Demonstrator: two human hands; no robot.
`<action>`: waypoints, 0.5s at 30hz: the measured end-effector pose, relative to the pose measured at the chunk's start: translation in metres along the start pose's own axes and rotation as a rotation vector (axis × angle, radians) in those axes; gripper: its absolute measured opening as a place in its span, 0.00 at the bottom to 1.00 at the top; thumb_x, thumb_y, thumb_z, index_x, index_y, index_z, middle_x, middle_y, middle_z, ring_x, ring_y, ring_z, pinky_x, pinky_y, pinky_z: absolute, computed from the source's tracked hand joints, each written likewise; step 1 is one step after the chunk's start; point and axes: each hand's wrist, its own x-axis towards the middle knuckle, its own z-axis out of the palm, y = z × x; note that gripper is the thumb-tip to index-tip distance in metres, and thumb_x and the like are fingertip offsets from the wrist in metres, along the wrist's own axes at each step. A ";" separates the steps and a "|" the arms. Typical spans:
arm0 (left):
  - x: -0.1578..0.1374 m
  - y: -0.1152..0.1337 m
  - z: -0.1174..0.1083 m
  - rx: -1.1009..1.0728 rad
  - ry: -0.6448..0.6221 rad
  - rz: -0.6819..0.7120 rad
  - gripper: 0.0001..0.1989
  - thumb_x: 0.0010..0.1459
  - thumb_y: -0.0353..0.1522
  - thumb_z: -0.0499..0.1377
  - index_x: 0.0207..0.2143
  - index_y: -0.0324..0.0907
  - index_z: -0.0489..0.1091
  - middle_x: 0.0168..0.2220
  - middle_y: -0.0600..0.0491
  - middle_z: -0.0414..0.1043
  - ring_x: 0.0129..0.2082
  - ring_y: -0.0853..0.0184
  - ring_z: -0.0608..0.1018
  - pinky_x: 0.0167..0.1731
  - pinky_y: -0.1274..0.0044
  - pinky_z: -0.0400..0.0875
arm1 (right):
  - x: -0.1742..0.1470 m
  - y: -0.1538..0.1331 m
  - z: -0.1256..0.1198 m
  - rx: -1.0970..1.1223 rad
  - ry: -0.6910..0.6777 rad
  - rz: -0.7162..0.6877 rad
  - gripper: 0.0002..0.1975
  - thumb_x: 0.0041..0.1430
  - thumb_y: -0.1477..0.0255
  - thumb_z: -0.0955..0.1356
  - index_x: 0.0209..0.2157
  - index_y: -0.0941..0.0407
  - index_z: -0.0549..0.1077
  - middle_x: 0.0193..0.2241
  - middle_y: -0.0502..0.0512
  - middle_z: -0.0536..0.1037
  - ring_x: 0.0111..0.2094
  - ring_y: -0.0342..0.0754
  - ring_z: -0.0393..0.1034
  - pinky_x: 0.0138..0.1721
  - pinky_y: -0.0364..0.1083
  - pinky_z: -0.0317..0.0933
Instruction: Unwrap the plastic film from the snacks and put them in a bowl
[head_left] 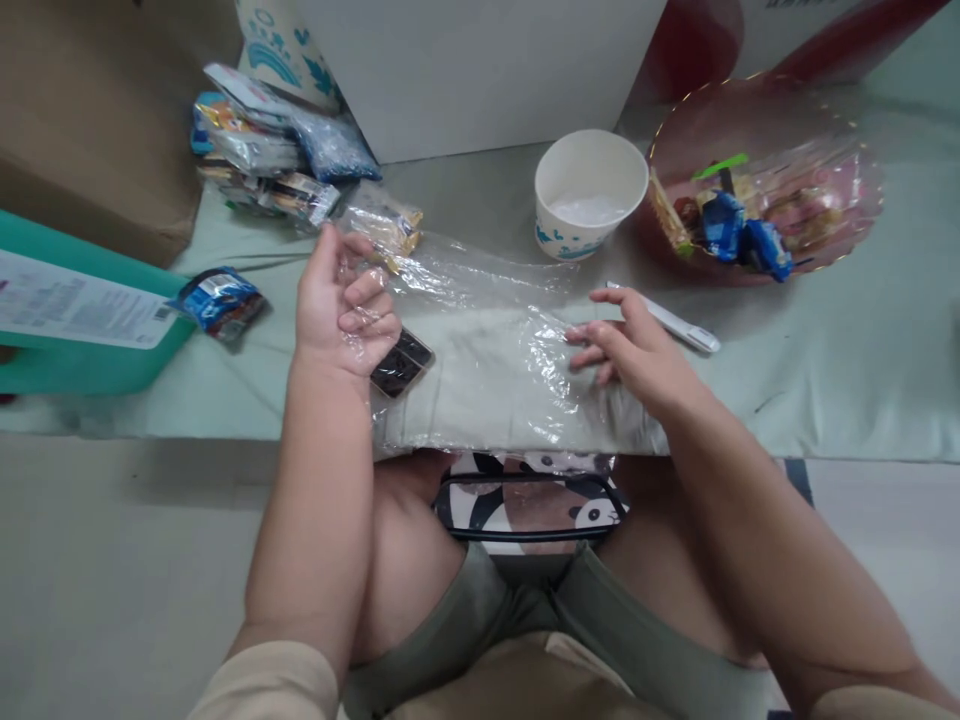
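Observation:
A clear plastic bag [487,285] is spread over the front of the table between my hands. My left hand [349,310] has its fingers curled around the left side of the bag, raised a little above the table. Against the bag's right part rests my right hand [634,345], its fingers loosely spread and their tips touching the film. A dark phone-like rectangle [405,362] lies beside my left hand, partly covered by the film. Behind my right hand is a white box cutter-like tool [679,325].
Wrapped snacks [262,150] are piled at the back left, with a blue packet [223,300] near a green box [90,310]. A white paper cup [589,195] stands by a pink gold-rimmed bowl [660,150] of packets. A panda-print bag [529,500] sits between my legs.

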 end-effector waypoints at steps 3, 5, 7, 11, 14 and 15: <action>0.002 -0.003 -0.005 -0.005 -0.021 0.009 0.21 0.64 0.52 0.58 0.27 0.47 0.68 0.16 0.62 0.36 0.16 0.76 0.35 0.19 0.72 0.31 | -0.005 -0.008 0.005 0.117 -0.131 0.155 0.32 0.57 0.57 0.71 0.59 0.49 0.58 0.43 0.58 0.79 0.28 0.45 0.72 0.21 0.43 0.59; 0.003 -0.003 -0.004 -0.026 -0.006 -0.015 0.22 0.68 0.51 0.54 0.28 0.46 0.68 0.16 0.62 0.37 0.16 0.75 0.35 0.19 0.72 0.32 | -0.008 -0.012 0.006 0.179 -0.224 0.188 0.35 0.54 0.59 0.73 0.60 0.50 0.59 0.36 0.54 0.79 0.21 0.41 0.64 0.19 0.43 0.54; 0.003 -0.002 -0.001 -0.053 0.045 -0.050 0.23 0.69 0.49 0.51 0.28 0.46 0.68 0.15 0.62 0.39 0.16 0.74 0.37 0.18 0.72 0.34 | -0.009 -0.014 0.006 0.239 -0.231 0.152 0.35 0.52 0.62 0.74 0.59 0.49 0.60 0.27 0.47 0.74 0.19 0.41 0.58 0.19 0.43 0.49; 0.002 0.000 0.005 -0.075 0.105 -0.109 0.24 0.65 0.49 0.50 0.27 0.42 0.71 0.15 0.58 0.52 0.13 0.76 0.46 0.15 0.75 0.38 | -0.005 -0.011 0.001 0.321 0.006 0.031 0.34 0.50 0.62 0.72 0.58 0.46 0.60 0.24 0.44 0.65 0.21 0.43 0.58 0.22 0.44 0.53; 0.001 -0.003 0.006 -0.005 0.040 -0.115 0.29 0.59 0.56 0.51 0.31 0.41 0.76 0.21 0.48 0.68 0.18 0.69 0.69 0.14 0.76 0.46 | -0.001 -0.008 -0.005 0.265 0.174 -0.015 0.32 0.53 0.59 0.70 0.59 0.43 0.60 0.28 0.49 0.68 0.24 0.45 0.60 0.24 0.46 0.56; 0.000 -0.006 0.005 0.041 0.013 -0.107 0.31 0.57 0.57 0.52 0.33 0.40 0.77 0.24 0.45 0.73 0.22 0.65 0.75 0.14 0.76 0.48 | 0.000 -0.006 -0.007 0.255 0.216 -0.025 0.32 0.53 0.58 0.69 0.59 0.42 0.60 0.30 0.50 0.68 0.24 0.45 0.60 0.24 0.47 0.56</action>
